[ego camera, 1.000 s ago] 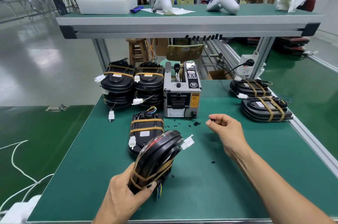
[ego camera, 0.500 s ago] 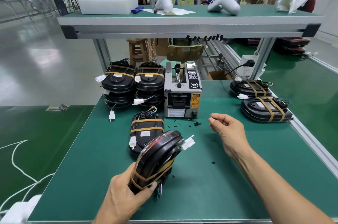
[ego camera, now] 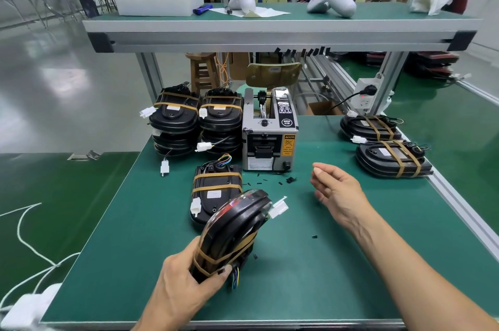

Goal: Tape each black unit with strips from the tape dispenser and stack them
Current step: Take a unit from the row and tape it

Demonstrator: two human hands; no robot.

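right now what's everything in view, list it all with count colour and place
held black unit: one, black with tan tape bands, tilted on edge above the near bench
flat black unit: one, black, tan bands, lying before the dispenser
stacks of black units: two, black, far left of the bench
black units at right: two, black, tan bands, right edge
tape dispenser: one, grey, bench centre
tape scraps: several, black, scattered by the dispenser
workbench: one, green top
white controllers: two, upper shelf
left hand: grips the held unit
right hand: fingers loosely curled, holds nothing that I can see

Green bench: tape dispenser, taped black units, black scraps.
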